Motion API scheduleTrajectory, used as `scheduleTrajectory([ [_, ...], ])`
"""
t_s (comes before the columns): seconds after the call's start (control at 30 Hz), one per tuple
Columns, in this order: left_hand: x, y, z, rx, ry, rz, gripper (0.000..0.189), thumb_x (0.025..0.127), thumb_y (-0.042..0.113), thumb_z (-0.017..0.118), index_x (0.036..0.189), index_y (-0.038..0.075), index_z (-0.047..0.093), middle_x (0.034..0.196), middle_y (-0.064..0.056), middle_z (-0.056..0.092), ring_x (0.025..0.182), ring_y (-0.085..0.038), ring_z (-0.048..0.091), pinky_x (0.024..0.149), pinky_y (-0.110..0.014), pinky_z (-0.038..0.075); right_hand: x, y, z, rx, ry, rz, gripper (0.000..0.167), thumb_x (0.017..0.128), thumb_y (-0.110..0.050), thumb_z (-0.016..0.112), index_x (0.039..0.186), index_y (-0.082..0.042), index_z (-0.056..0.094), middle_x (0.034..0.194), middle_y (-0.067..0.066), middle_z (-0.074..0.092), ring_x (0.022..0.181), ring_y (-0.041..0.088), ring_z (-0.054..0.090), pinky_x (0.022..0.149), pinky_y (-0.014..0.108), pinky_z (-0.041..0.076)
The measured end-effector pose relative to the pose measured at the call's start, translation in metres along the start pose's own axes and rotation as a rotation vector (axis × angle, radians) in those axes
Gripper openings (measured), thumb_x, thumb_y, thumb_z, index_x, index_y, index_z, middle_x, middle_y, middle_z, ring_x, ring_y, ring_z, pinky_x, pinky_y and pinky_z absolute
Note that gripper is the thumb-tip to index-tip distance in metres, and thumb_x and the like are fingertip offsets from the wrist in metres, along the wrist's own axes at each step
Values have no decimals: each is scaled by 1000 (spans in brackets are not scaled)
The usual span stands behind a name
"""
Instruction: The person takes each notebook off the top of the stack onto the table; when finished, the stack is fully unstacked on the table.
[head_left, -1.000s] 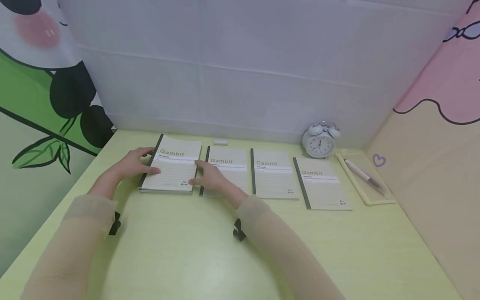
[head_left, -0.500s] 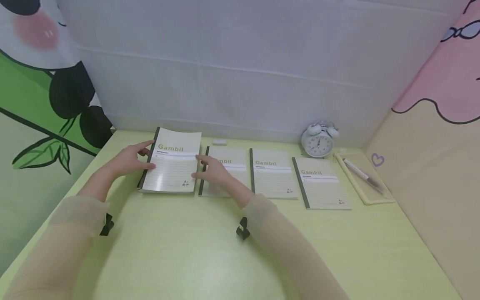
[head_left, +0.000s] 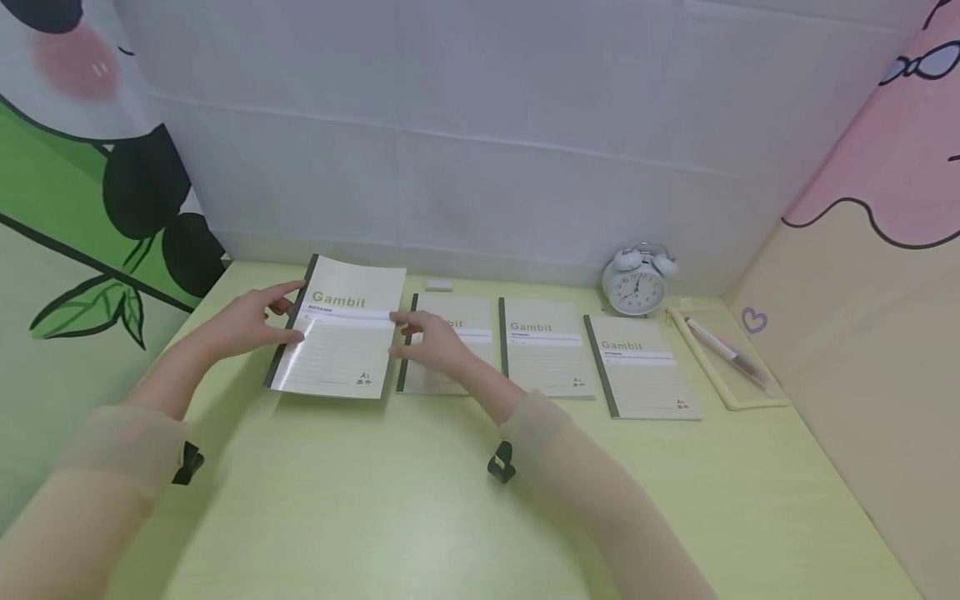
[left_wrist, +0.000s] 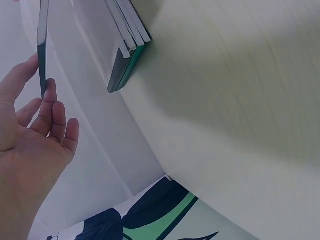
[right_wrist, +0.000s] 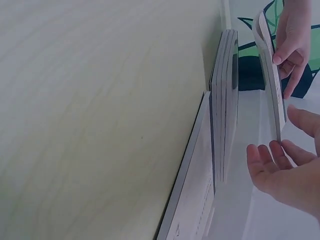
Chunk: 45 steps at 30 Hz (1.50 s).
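Observation:
A Gambit notebook (head_left: 341, 350) with a dark spine is lifted off the table at the left, its far end bowed slightly. Its spine edge is pinched by my left hand (head_left: 243, 323), thumb on the cover and fingers beneath. My right hand (head_left: 435, 343) holds the opposite edge between thumb and fingers. Below the raised notebook, the left wrist view shows a stack of notebooks (left_wrist: 125, 42) on the table. In the right wrist view the lifted notebook (right_wrist: 272, 85) hangs apart from that stack (right_wrist: 225, 100), both hands at its edges.
Three matching notebooks lie in a row to the right: one (head_left: 468, 367) partly behind my right hand, a middle one (head_left: 547, 358), and a right one (head_left: 645, 379). An eraser-like white block (head_left: 438, 285), an alarm clock (head_left: 637, 283) and a mesh pouch (head_left: 731, 375) with a pen stand behind.
The top notebook has come up off the left stack, far end first, then its near edge too. Both hands rose with it and it shifted slightly toward me.

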<state>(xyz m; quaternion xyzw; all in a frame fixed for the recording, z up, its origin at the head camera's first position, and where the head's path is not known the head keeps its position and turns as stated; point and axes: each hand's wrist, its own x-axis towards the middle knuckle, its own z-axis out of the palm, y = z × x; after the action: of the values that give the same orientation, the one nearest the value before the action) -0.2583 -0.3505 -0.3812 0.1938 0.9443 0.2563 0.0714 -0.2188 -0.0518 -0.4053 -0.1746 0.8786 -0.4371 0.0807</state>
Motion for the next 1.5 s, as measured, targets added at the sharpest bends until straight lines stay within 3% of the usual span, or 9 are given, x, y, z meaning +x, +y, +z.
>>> scheduleTrajectory([
  [0.4, -26, 14, -1, 42, -26, 45, 92, 79, 37, 76, 148, 4, 25, 108, -15, 59, 96, -29, 49, 73, -35, 40, -28, -5, -5, 24, -91, -68, 60, 83, -20, 73, 138, -19, 49, 129, 0, 56, 122, 21, 50, 103, 40, 39],
  [0.53, -37, 14, 6, 43, -40, 41, 93, 77, 40, 77, 148, 6, 27, 107, -12, 58, 96, -29, 47, 73, -35, 40, -41, 1, -4, 83, -164, -37, 60, 84, -22, 72, 139, -22, 47, 130, -1, 54, 124, 21, 48, 100, 37, 42],
  [0.67, -46, 10, 17, 39, -41, 56, 93, 75, 40, 78, 147, 6, 30, 104, -9, 57, 93, -28, 46, 71, -34, 38, -52, 5, -1, 67, -229, -36, 62, 85, -24, 71, 141, -24, 45, 135, 1, 50, 124, 20, 48, 97, 35, 43],
  [0.83, -59, 8, 30, 13, -41, 59, 93, 74, 41, 78, 146, 7, 31, 101, -8, 55, 90, -25, 46, 66, -29, 38, -62, 9, 4, 22, -249, -53, 62, 85, -24, 71, 141, -22, 45, 136, 0, 50, 123, 19, 49, 99, 34, 41],
  [1.1, -85, 9, 46, -18, -43, 68, 93, 71, 46, 79, 144, 9, 35, 99, -5, 53, 91, -21, 48, 68, -27, 41, -84, 12, 14, 58, -302, -45, 60, 83, -19, 73, 138, -20, 49, 134, -7, 53, 120, 13, 52, 88, 20, 47],
  [1.33, -103, 3, 56, -25, -49, 80, 92, 68, 50, 79, 141, 11, 40, 96, 0, 53, 86, -14, 48, 68, -23, 40, -97, 14, 23, 90, -369, -26, 59, 81, -21, 75, 136, -20, 52, 129, -9, 57, 118, 10, 52, 92, 21, 44],
  [1.5, -116, -4, 63, -45, -61, 107, 90, 67, 48, 80, 140, 11, 42, 92, 3, 53, 82, -7, 48, 67, -22, 38, -103, 11, 31, 55, -403, 29, 60, 80, -23, 75, 135, -26, 52, 122, -7, 60, 117, 8, 52, 99, 29, 40],
])
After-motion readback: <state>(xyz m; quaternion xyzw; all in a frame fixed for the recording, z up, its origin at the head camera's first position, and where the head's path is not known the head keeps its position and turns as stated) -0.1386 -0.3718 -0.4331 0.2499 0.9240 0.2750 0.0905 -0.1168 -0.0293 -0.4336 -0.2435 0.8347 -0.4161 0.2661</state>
